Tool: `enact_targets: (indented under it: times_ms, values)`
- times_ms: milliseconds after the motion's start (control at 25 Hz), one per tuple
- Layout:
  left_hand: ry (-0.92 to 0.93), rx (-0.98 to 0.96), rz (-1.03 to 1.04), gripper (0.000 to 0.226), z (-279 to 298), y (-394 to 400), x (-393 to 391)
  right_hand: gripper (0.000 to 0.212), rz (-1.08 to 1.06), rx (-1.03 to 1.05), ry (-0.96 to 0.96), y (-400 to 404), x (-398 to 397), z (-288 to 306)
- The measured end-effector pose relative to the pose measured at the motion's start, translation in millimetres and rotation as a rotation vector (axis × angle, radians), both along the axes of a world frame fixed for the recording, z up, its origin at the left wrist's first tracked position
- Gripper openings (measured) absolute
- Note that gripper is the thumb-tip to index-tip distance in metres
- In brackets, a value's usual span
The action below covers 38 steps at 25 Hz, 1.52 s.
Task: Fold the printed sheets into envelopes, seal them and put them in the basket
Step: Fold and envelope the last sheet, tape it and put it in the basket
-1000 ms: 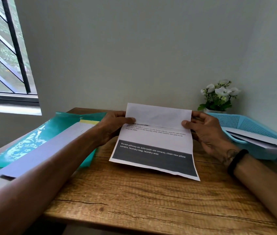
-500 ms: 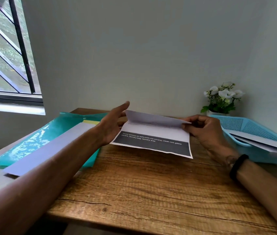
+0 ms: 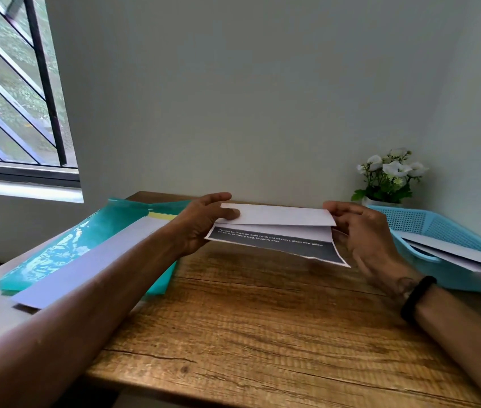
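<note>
A printed sheet (image 3: 277, 235) with a dark band and white text hangs just above the far part of the wooden table (image 3: 263, 334). Its white top flap is folded forward over the print. My left hand (image 3: 201, 222) pinches the sheet's left edge, thumb on the flap. On the right edge my right hand (image 3: 363, 231) grips the fold; a black band circles that wrist. The light blue basket (image 3: 428, 228) stands at the right against the wall and holds white envelopes (image 3: 457, 251).
A teal plastic folder (image 3: 65, 248) lies at the left with a long white paper (image 3: 86, 260) across it and a yellow strip behind. A small pot of white flowers (image 3: 389, 178) stands behind the basket. A barred window (image 3: 12, 83) is at upper left.
The top flap has come further down over the sheet, leaving only the dark band showing. My left hand went from open beside the sheet to gripping its left edge.
</note>
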<state>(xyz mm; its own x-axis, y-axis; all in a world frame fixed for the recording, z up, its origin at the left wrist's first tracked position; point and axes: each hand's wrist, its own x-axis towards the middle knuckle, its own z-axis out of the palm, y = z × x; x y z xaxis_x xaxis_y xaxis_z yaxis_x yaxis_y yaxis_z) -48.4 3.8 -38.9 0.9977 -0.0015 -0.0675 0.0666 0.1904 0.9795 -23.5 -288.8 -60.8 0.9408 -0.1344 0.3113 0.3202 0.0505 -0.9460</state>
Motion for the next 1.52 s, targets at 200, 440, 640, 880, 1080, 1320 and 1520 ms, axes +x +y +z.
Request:
enact_targets:
  times_ms: [200,440,640,880,1080,1320,1520]
  values:
    - [-0.062,-0.021,0.07,0.061,-1.5,2.0,3.7,0.049,0.143,-0.014,0.104,0.2,-2.0,-2.8]
    - [-0.03,0.169,-0.003,0.042,-8.6,2.3,9.9,0.047,0.114,-0.027,0.021,-2.0,-5.6,-2.9]
    - [0.023,0.197,0.004,0.041,-4.3,-1.3,6.2,0.025,0.033,-0.114,0.012,0.1,-10.6,0.7]
    - [0.083,-0.103,-0.027,0.067,-1.2,3.5,4.4,0.02,0.071,-0.054,0.037,1.5,-13.1,1.8]
    - [0.077,-0.211,-0.053,0.058,1.2,6.7,3.5,0.025,0.048,-0.177,-0.04,1.6,-12.1,-0.3]
    - [-0.024,-0.044,-0.013,0.059,1.0,6.7,8.3,0.029,0.099,0.031,0.048,4.6,-7.0,2.6]
    - [-0.153,-0.064,0.029,0.057,-1.9,1.2,9.1,0.054,0.263,0.089,0.09,7.8,-10.8,-2.0]
